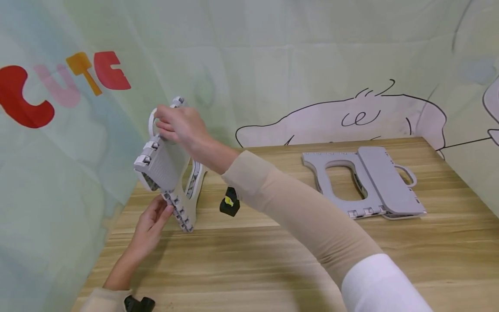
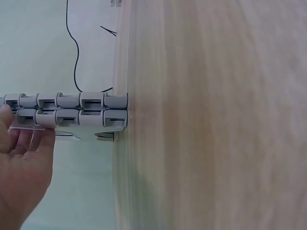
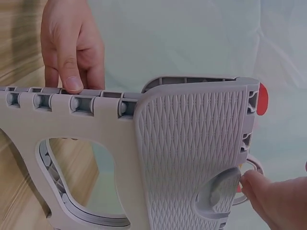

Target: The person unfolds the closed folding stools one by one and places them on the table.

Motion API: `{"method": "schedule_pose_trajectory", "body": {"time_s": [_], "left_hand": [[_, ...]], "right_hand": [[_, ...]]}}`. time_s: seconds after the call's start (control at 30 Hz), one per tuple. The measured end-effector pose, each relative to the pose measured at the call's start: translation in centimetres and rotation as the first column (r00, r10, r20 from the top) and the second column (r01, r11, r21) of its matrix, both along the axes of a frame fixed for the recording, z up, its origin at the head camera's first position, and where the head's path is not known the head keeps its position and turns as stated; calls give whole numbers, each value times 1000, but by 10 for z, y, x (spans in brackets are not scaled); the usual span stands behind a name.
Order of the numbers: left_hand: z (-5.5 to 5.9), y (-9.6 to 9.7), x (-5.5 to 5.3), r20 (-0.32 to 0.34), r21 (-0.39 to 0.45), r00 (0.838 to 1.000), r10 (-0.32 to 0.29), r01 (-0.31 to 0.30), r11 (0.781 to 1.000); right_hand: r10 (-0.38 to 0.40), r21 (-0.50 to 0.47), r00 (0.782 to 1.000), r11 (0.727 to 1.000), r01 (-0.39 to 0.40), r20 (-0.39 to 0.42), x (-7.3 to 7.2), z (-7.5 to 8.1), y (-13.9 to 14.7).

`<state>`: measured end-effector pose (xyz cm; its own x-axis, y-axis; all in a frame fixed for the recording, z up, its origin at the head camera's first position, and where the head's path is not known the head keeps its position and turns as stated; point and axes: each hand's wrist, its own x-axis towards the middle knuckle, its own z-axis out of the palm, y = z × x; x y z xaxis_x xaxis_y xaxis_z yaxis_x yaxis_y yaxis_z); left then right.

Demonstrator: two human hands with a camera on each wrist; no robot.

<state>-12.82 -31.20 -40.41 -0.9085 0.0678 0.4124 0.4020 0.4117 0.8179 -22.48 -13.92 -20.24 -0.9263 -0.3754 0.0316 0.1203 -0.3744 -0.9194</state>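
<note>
A light-grey folding stool (image 1: 163,169) stands mostly folded on its leg edges at the table's left side, its ribbed seat panel (image 3: 182,143) facing the right wrist view. My left hand (image 1: 147,223) pinches the hinged leg edge low down; in the left wrist view the thumb and fingers of that hand (image 2: 26,167) lie on either side of the hinge links (image 2: 67,109). At the top, my right hand (image 1: 185,123) grips by the loop handle (image 1: 152,123), fingers curled there. The right wrist view shows that hand (image 3: 280,196) beside the seat's oval recess (image 3: 218,194).
Another grey folding stool (image 1: 376,177) lies folded flat on the wooden table (image 1: 249,260) at the right, handle pointing right. A small black piece with a yellow mark (image 1: 229,204) shows below the right cuff. A printed cloth (image 1: 265,65) hangs behind and left of the table.
</note>
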Motion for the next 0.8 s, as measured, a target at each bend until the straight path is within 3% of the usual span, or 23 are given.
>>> {"method": "schedule_pose_trajectory", "body": {"time_s": [0.17,0.3,0.8], "left_hand": [[-1,0,0,0,-17,1000,1,-1,1000],[-1,1,0,-3,-15,1000,-1,1,1000],[0,2,-1,1,17,1000,-18,18,1000]], "right_hand": [[-76,53,996,996,78,-37,-2,-6,8],[-106,90,991,989,113,-86,-4,-20,15],[-5,292,993,956,39,-115,1,-74,38]]}}
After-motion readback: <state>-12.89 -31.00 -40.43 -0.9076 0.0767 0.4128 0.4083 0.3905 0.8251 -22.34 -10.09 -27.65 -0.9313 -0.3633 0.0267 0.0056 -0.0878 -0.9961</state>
